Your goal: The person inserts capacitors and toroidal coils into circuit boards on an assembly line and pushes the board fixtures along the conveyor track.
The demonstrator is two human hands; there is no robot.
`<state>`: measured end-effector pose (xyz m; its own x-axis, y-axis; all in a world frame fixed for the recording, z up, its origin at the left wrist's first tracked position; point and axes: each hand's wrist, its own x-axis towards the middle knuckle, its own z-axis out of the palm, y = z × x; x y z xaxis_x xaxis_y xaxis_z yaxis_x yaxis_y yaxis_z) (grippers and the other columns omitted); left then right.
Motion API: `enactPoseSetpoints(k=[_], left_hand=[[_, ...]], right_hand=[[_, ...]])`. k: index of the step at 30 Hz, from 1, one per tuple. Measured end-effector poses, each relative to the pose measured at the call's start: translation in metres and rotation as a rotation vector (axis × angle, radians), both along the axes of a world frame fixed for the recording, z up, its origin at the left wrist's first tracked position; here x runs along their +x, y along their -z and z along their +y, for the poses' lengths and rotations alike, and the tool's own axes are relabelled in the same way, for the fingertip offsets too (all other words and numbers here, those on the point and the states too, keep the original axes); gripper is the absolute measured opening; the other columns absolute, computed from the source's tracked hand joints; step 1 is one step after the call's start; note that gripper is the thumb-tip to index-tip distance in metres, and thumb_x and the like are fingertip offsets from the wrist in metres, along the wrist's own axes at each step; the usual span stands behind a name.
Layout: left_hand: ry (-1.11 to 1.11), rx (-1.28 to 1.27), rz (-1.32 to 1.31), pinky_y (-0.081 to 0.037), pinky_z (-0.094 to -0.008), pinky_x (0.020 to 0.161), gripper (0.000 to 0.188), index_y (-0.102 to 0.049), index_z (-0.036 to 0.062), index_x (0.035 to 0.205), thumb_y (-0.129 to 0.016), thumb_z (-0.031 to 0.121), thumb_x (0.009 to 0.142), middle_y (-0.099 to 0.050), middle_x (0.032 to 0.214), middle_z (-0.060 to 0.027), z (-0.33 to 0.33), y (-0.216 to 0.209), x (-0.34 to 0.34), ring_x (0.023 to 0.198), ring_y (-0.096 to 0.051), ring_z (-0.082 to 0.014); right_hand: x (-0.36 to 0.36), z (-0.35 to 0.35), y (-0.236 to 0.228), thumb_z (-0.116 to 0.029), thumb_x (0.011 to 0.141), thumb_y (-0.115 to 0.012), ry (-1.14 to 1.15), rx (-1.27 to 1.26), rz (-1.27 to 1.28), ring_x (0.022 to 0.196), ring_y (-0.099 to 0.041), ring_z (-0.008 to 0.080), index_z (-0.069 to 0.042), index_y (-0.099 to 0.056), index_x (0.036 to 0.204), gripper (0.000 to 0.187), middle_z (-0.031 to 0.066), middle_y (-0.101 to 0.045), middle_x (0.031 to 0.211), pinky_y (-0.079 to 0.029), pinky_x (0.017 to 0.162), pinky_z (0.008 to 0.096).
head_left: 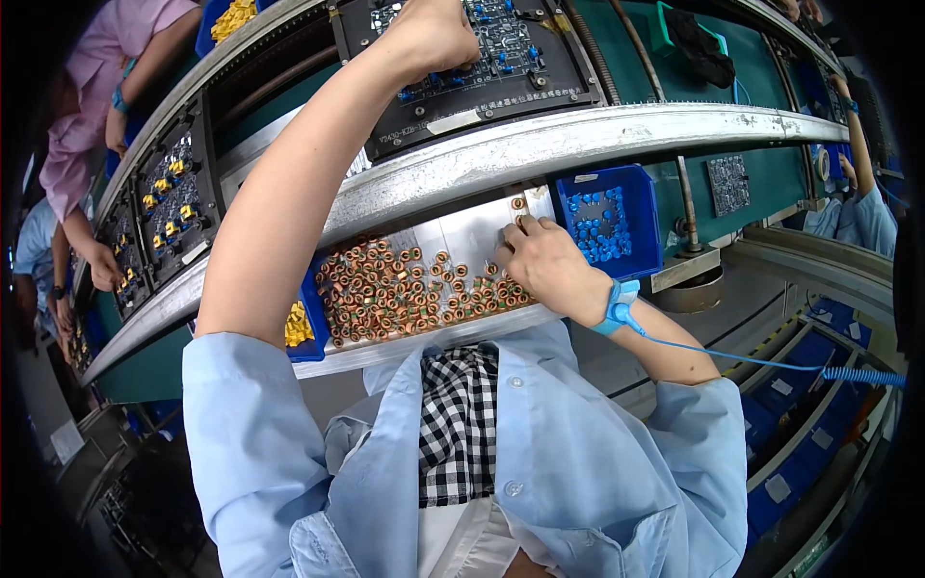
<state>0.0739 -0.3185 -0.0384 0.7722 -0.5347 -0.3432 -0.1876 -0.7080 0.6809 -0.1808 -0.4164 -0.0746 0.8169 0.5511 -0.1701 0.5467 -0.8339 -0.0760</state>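
Observation:
Over a circuit board [506, 43] in a black fixture, my left hand [436, 37] is closed, its fingertips pressed down among blue components. Whatever those fingers hold is hidden beneath the hand. My right hand [551, 268], with a blue wrist strap [620, 306], is above the right side of a silver metal tray [461, 231]. Its fingers are curled together by a few copper-wound ring coils; their grip is partly hidden. A big heap of the same copper coils [385, 289] spreads over the tray's left and front. One loose coil [518, 203] lies just beyond my right fingertips.
A blue bin [657, 226] of small blue parts stands right of the tray; another blue bin [310, 349] with yellow parts is at its left. A metal rail [617, 132] separates tray and fixture. Co-workers' arms [101, 260] reach over boards at left. A coiled blue cord [862, 377] stretches right.

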Motion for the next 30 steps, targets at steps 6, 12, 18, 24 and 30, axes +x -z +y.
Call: enactPoseSetpoints(k=[6,12,18,24,30], left_hand=[[-0.045,0.032,-0.003,-0.051,-0.034,0.059,0.01,-0.066,-0.0022,0.061,-0.061,0.005,0.066,-0.063,0.061,-0.0098,-0.001,0.001,0.002,0.055,-0.058,-0.0251],[-0.032,0.007,-0.044,-0.051,-0.0341,0.057,0.012,-0.065,-0.0025,0.06,-0.062,0.007,0.066,-0.06,0.058,-0.0098,0.003,-0.002,0.0,0.052,-0.056,-0.024],[-0.043,0.01,-0.028,-0.05,-0.0341,0.057,0.013,-0.064,-0.0027,0.059,-0.063,0.008,0.066,-0.059,0.056,-0.0095,-0.003,-0.005,-0.005,0.051,-0.055,-0.0233],[-0.104,0.078,-0.065,-0.05,-0.0342,0.057,0.014,-0.063,-0.0034,0.059,-0.063,0.008,0.066,-0.058,0.056,-0.0093,-0.005,-0.004,-0.005,0.051,-0.055,-0.0231],[-0.101,0.13,-0.053,-0.05,-0.035,0.056,0.015,-0.062,-0.0042,0.058,-0.062,0.008,0.066,-0.057,0.056,-0.0099,-0.008,-0.006,-0.004,0.051,-0.055,-0.0233]], right_hand=[[0.003,-0.001,0.004,-0.006,0.073,-0.056,0.045,0.04,0.122,0.08,-0.058,0.0284,0.0,-0.062,0.076,0.008,0.0155,-0.06,0.092,-0.051,0.066,0.0334],[0.008,-0.004,0.001,-0.004,0.072,-0.057,0.059,0.079,0.181,0.078,-0.058,0.0285,0.002,-0.064,0.076,0.01,0.0181,-0.059,0.096,-0.052,0.068,0.033],[0.009,-0.004,-0.001,-0.002,0.071,-0.057,0.051,0.075,0.199,0.077,-0.059,0.0279,0.003,-0.064,0.075,0.009,0.0188,-0.059,0.098,-0.052,0.067,0.0321],[0.004,-0.004,-0.003,0.0,0.071,-0.057,0.061,0.116,0.17,0.076,-0.059,0.0272,0.004,-0.063,0.074,0.008,0.0189,-0.058,0.096,-0.052,0.068,0.0316],[0.005,-0.004,-0.005,0.001,0.071,-0.057,0.064,0.158,0.177,0.076,-0.059,0.0272,0.004,-0.063,0.074,0.007,0.019,-0.057,0.094,-0.052,0.068,0.0312]])
